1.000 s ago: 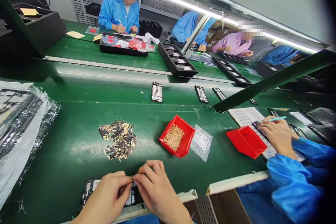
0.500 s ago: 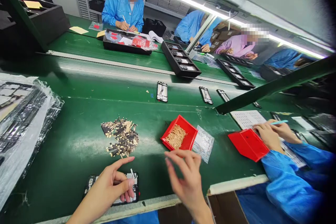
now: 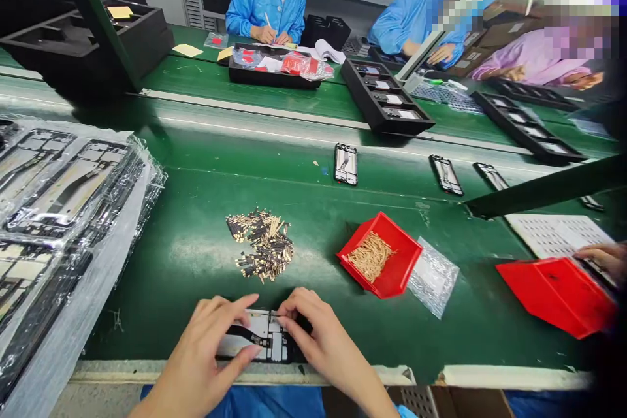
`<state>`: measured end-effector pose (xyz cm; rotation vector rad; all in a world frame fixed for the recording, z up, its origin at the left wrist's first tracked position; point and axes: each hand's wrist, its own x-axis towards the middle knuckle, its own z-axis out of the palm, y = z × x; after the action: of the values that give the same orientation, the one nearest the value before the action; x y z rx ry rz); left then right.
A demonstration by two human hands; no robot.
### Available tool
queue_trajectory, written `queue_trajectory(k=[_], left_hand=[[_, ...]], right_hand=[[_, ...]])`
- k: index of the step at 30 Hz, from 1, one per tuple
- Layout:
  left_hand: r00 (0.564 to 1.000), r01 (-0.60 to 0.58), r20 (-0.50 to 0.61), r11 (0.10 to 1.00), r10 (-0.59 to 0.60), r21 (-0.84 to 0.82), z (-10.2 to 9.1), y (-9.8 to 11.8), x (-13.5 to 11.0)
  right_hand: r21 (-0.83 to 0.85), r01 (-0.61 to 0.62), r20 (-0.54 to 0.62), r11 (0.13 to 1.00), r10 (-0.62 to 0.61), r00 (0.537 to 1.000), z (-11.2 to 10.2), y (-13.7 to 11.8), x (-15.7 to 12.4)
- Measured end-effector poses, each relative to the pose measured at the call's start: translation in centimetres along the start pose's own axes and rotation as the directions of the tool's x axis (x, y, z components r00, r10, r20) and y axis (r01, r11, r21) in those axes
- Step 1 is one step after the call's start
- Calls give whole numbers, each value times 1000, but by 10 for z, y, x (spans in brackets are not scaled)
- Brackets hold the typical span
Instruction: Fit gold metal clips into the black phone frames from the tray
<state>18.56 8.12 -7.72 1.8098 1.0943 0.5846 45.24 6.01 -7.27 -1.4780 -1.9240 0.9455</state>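
A black phone frame (image 3: 264,343) lies flat on the green belt at the near edge. My left hand (image 3: 208,356) rests on its left side, thumb and forefinger pinched at its top edge. My right hand (image 3: 318,339) covers the frame's right end, its fingertips meeting the left ones at a small part on the top edge. A loose pile of small gold-tipped parts (image 3: 262,245) lies just beyond the hands. To the right stands a red bin (image 3: 379,255) of thin gold pieces.
Stacked phone frames in plastic wrap (image 3: 59,209) fill the left. A clear bag (image 3: 434,277) lies beside the bin. Other frames (image 3: 345,164) ride the belt farther off. A co-worker's hand (image 3: 600,255) and second red bin (image 3: 558,294) are at right. Seated people work beyond black trays (image 3: 386,104).
My right hand came back from near the red bin to the phone frame. Both hands now pinch together at the frame's top edge. The view has shifted left and down.
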Motion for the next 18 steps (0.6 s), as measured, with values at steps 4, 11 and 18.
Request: queue_trajectory(k=[4, 11, 18], left_hand=[[980, -192, 36, 887, 195, 421, -5, -19, -15], [982, -189, 88, 872, 167, 452, -1, -31, -17], [986, -164, 100, 877, 132, 451, -4, -28, -17]], right_hand=[[18, -71, 72, 997, 69, 995, 0, 2, 7], [56, -120, 149, 991, 110, 983, -4, 5, 13], [35, -148, 182, 988, 139, 973, -5, 5, 14]])
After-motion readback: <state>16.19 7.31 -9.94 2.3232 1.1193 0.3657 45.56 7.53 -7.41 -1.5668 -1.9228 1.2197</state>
